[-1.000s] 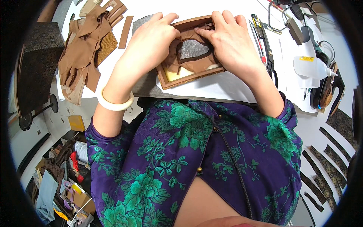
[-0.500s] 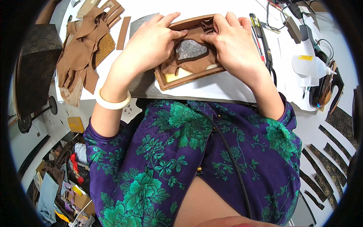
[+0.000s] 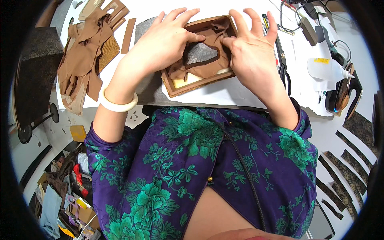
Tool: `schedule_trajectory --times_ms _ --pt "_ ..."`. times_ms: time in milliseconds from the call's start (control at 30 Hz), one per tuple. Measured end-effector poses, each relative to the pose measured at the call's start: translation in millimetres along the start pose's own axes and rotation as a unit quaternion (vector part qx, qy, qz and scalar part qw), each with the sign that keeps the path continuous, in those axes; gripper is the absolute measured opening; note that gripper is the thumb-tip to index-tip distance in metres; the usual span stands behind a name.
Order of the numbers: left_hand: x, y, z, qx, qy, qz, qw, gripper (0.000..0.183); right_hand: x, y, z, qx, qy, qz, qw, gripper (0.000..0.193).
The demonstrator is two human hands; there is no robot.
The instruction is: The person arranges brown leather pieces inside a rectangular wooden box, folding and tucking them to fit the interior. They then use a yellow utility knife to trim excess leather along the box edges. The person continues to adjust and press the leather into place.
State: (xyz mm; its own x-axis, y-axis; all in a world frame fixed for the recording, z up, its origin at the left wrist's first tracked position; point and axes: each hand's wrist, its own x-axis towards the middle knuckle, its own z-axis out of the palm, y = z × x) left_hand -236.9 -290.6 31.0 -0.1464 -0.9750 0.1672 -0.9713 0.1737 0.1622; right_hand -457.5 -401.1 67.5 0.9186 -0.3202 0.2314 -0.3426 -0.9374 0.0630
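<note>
Brown open box (image 3: 200,85) lies between both hands, brown cloth (image 3: 203,71) inside it around a dark-edged grey patch (image 3: 202,54). Left hand (image 3: 166,42): thumb on the cloth, fingers apart and extended. Right hand (image 3: 254,54): thumb against the cloth, fingers spread wide, well separated. Brown fabric scraps (image 3: 86,52) left of the left hand; scissors (image 3: 283,66) just right of the right hand, white squeeze bottle (image 3: 322,71) farther right.

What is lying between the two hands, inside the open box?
Between left hand and right hand, the head view shows brown fabric around a grey, dark-rimmed patch inside the box.
</note>
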Motion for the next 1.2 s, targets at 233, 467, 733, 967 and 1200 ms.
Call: schedule_trajectory --times_ms 233,467,733,967,1200 --pt "-0.9 3.9 -3.8 -0.026 -0.006 -0.013 1.0 0.055 -2.2 0.5 -0.3 0.037 0.001 0.016 0.999 0.033" --pt "-2.9 7.2 -2.1 0.01 -0.023 -0.025 0.999 0.059 -13.7 10.5 22.3 -0.028 -0.048 0.043 0.998 0.038" --pt "3.8 13.5 -3.1 -0.015 -0.012 0.006 1.0 0.054 -16.6 9.3 20.6 0.057 -0.058 0.064 0.995 0.04" --pt "2.0 10.0 2.9 0.034 0.001 -0.034 0.999 0.057 -15.8 10.0 20.2 0.03 -0.043 0.073 0.996 0.038" --pt "5.4 13.7 0.0 0.027 0.006 -0.025 0.999 0.054 -15.9 6.3 17.0 0.025 -0.039 0.086 0.995 0.037"
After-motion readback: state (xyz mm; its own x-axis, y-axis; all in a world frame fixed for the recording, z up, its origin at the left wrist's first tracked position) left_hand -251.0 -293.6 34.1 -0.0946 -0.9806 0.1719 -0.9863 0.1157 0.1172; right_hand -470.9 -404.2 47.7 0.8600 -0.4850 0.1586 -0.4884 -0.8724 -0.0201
